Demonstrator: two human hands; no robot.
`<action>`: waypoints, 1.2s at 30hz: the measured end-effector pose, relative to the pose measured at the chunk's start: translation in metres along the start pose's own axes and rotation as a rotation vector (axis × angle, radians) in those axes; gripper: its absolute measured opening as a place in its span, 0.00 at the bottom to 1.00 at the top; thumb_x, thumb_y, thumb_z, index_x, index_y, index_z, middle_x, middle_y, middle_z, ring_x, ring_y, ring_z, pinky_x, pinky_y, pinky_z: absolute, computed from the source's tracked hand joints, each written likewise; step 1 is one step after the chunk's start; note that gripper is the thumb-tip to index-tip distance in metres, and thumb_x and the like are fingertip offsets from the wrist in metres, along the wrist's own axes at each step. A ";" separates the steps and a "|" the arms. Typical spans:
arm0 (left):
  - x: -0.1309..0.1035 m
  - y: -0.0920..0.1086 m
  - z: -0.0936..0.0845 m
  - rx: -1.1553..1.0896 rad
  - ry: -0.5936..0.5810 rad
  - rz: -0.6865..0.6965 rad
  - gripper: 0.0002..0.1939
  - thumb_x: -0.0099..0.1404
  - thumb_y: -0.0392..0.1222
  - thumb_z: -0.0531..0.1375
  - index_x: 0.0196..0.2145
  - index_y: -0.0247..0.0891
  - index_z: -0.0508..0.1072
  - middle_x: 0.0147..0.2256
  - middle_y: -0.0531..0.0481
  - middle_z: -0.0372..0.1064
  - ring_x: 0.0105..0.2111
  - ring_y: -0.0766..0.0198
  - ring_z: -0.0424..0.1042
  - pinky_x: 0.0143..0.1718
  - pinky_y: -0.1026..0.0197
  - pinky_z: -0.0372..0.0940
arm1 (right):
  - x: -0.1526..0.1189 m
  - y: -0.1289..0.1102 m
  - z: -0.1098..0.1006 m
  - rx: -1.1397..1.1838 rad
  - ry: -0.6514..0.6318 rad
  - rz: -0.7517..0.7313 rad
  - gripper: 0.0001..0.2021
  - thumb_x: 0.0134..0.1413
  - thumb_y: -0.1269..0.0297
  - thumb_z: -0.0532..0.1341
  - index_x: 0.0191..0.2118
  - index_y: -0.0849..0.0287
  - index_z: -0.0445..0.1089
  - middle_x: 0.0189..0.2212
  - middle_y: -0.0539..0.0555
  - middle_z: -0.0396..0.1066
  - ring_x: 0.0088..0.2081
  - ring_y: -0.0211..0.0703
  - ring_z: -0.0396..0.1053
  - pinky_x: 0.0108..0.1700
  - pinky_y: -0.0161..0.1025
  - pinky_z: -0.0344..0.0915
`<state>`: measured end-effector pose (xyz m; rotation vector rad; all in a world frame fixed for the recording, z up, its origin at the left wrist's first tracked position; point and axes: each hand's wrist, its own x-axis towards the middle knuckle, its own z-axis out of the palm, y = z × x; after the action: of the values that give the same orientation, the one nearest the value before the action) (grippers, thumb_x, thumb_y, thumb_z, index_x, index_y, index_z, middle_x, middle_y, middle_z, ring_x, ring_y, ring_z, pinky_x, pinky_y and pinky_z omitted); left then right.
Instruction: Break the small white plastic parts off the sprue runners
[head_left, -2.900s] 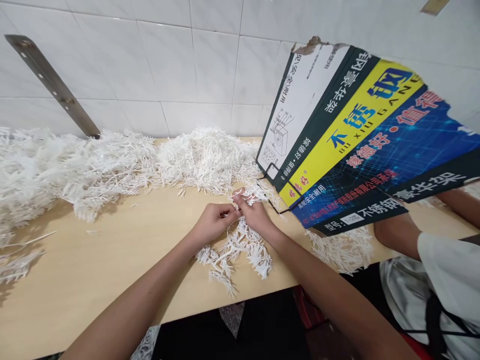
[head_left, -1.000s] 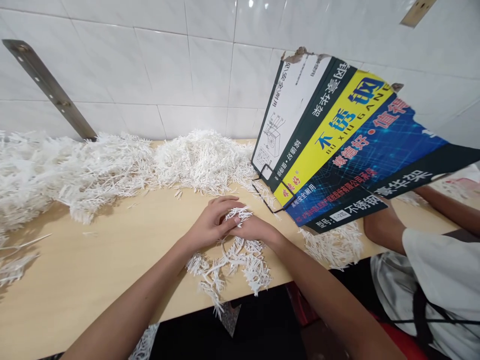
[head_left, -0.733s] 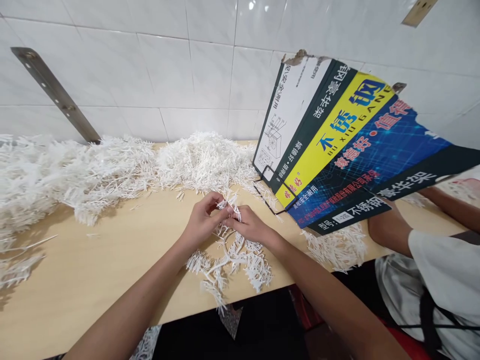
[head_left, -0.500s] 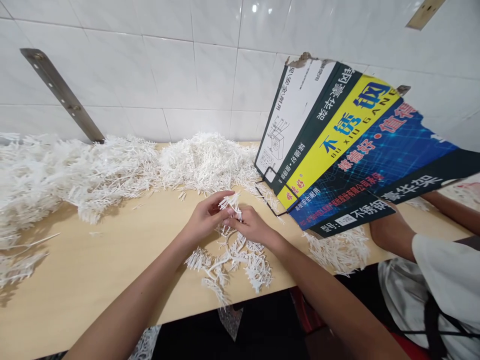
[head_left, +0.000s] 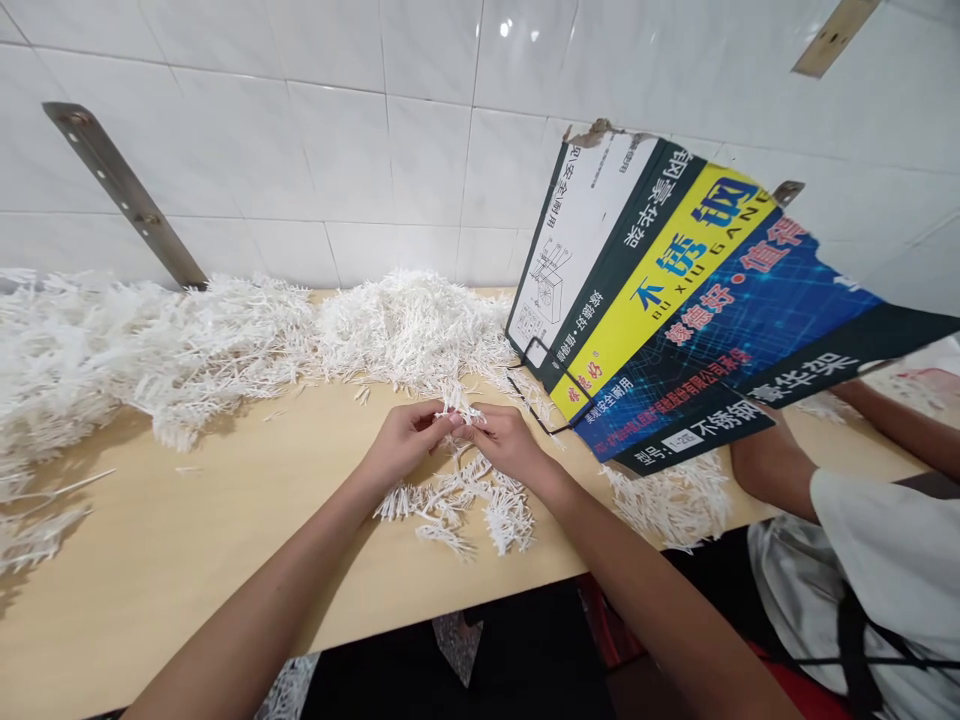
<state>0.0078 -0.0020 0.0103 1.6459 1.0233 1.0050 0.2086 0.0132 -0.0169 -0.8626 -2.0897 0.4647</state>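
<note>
My left hand [head_left: 411, 438] and my right hand [head_left: 504, 438] meet at the middle of the wooden table, fingertips pinched together around a small cluster of white branching pieces [head_left: 460, 406]. Both hands are closed on it, and the thumbs nearly touch. Below them a branched white strand [head_left: 508, 512] with many thin prongs rests on the table, its upper end partly hidden by my hands. Just behind, a heaped pile of white pronged pieces [head_left: 416, 325] lies against the tiled wall.
A larger white heap [head_left: 150, 340] covers the back left. A printed cardboard sheet [head_left: 675, 300] stands at the right with a black wire stand [head_left: 541, 390] at its foot. Beyond it are a person's arm [head_left: 776, 460] and more white pieces [head_left: 675, 500]. Metal brackets [head_left: 127, 195] hang on the wall.
My hands have drawn level and closer around the cluster, which sits lower between the fingers. The branched strand below has shifted up, off the table's front edge.
</note>
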 end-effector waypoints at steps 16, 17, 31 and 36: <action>-0.003 -0.004 0.001 0.125 -0.034 -0.001 0.25 0.72 0.60 0.54 0.26 0.38 0.65 0.22 0.55 0.62 0.25 0.66 0.60 0.29 0.63 0.56 | 0.009 -0.019 -0.007 0.441 0.017 0.414 0.21 0.57 0.43 0.67 0.34 0.59 0.72 0.28 0.49 0.67 0.28 0.37 0.61 0.31 0.35 0.58; -0.003 -0.003 0.002 0.121 -0.019 -0.005 0.25 0.73 0.60 0.53 0.26 0.38 0.65 0.22 0.55 0.62 0.25 0.66 0.60 0.29 0.63 0.56 | 0.008 -0.018 -0.006 0.444 0.035 0.424 0.20 0.56 0.44 0.68 0.35 0.59 0.72 0.29 0.49 0.68 0.28 0.37 0.62 0.31 0.35 0.59; -0.005 0.000 0.005 0.125 0.027 -0.058 0.26 0.74 0.59 0.52 0.23 0.38 0.64 0.20 0.55 0.61 0.23 0.66 0.60 0.29 0.62 0.55 | 0.005 -0.016 0.004 0.309 0.238 0.440 0.17 0.48 0.57 0.73 0.39 0.57 0.70 0.31 0.49 0.71 0.28 0.37 0.65 0.30 0.34 0.61; -0.003 -0.004 0.005 0.263 0.141 0.117 0.18 0.72 0.48 0.56 0.25 0.38 0.68 0.29 0.50 0.65 0.31 0.63 0.65 0.31 0.61 0.58 | 0.007 -0.021 -0.001 0.299 0.163 0.382 0.10 0.51 0.59 0.71 0.32 0.58 0.74 0.29 0.50 0.72 0.28 0.38 0.64 0.32 0.36 0.61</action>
<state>0.0111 -0.0055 0.0043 1.8879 1.2061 1.1140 0.1976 0.0042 -0.0002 -1.0816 -1.6542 0.8547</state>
